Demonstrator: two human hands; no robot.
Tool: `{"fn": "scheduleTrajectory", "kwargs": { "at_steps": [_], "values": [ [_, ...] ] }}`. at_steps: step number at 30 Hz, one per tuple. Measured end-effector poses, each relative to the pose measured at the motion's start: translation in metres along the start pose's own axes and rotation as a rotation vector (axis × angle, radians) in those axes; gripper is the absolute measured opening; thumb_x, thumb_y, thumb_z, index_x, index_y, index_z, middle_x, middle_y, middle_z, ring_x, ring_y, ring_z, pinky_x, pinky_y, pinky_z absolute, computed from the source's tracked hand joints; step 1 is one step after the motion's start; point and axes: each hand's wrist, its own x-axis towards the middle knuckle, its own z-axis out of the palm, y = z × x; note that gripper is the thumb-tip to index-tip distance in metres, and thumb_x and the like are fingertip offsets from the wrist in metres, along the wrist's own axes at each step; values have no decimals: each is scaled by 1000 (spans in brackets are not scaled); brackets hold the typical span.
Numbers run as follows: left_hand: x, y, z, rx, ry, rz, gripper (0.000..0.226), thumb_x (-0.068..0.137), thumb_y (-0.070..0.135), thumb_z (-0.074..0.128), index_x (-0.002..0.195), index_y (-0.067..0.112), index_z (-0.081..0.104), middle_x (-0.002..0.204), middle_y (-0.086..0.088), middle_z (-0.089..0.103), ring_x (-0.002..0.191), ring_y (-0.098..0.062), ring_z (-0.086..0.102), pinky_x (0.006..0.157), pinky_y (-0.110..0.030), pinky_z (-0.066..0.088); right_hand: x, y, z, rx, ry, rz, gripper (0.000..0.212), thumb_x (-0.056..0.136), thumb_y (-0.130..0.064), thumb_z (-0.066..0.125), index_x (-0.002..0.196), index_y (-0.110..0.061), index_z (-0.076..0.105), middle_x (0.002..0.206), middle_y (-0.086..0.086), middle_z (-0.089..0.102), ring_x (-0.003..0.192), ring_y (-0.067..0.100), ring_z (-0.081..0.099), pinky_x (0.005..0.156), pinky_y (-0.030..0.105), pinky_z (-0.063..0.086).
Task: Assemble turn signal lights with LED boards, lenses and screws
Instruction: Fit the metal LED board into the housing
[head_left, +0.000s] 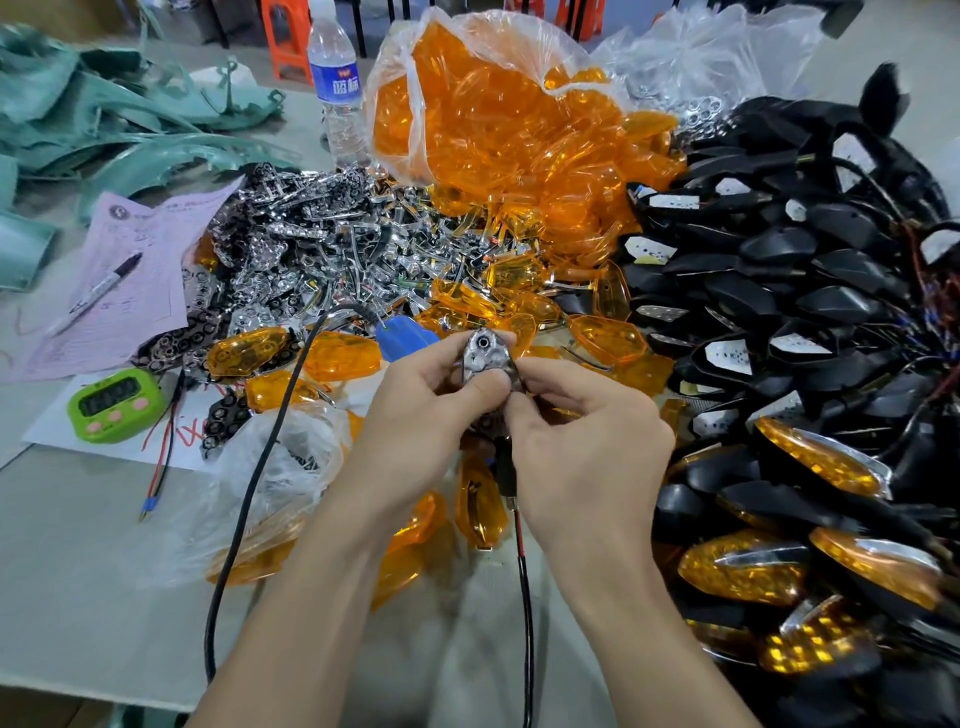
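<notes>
Grey and pale, the surface (78, 561) before me is heaped with parts. At the back sits a clear plastic bag of orange translucent lenses (493, 119). To its left is a glittering pile of chrome reflector pieces (322, 234), and on the right a mound of black plastic housings (779, 270) tangled with wires. Nearer me on the right lie finished lights with amber lenses (818, 457) set in black shells.

Both my hands meet above the middle of the surface. My left grip (415, 415) and my right grip (587, 447) are narrow, thumbs and forefingers curled round one small chrome-faced turn signal unit (485, 353). The left takes it from the left side, the right from the lower right. The unit is lifted clear of the surface, its rounded chrome end poking out above my fingertips. A red-and-black wire lead (522, 545) hangs from beneath it and runs down between my wrists.

Just behind the unit a blue-handled tool (402, 338) lies among loose lenses, and its black cable (249, 493) curves down toward the near edge. Off to the left I see a green digital timer (111, 405) on white paper. Behind it a pink printed sheet (119, 249) carries a marker pen (98, 293). Farther back stand a clear water bottle with a blue label (335, 78) and some teal plastic panels (104, 119).
</notes>
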Motion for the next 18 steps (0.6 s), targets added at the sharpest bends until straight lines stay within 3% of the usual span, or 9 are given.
{"fn": "scheduleTrajectory", "kwargs": {
  "at_steps": [5, 10, 13, 16, 18],
  "values": [
    [2, 0, 0, -32, 97, -31, 28, 97, -1, 65, 114, 18, 76, 83, -3, 72, 60, -10, 60, 45, -19, 46, 6, 11, -3, 81, -93, 38, 41, 79, -36, 79, 119, -30, 75, 109, -13, 77, 100, 3, 73, 88, 38, 63],
    [2, -3, 1, -74, 122, -35, 33, 94, -6, 65, 108, 22, 77, 76, 1, 70, 54, -8, 55, 39, -18, 39, 5, 16, -1, 144, -246, 71, 38, 92, -26, 76, 129, -25, 71, 121, -5, 75, 111, 12, 72, 96, 43, 60],
    [0, -4, 3, -34, 100, -15, 33, 95, -1, 66, 106, 28, 79, 80, 5, 70, 63, -7, 58, 46, -19, 46, 3, 16, -2, 196, -218, 89, 36, 90, -25, 77, 126, -23, 73, 117, -3, 77, 108, 15, 74, 94, 45, 60],
    [-2, -4, 1, 3, -37, 6, 25, 94, 16, 67, 101, 37, 79, 93, 4, 73, 86, -9, 67, 77, -28, 59, 1, 12, -4, 231, -159, 89, 36, 86, -30, 77, 120, -21, 76, 112, 0, 78, 103, 18, 75, 91, 48, 62],
    [-2, -5, 1, 52, -54, 1, 20, 91, 25, 64, 103, 34, 77, 94, 6, 76, 89, -8, 69, 82, -31, 58, 1, 10, -5, 262, -137, 88, 35, 86, -28, 77, 120, -20, 76, 112, -1, 79, 103, 16, 75, 91, 47, 62]
  ]
}}
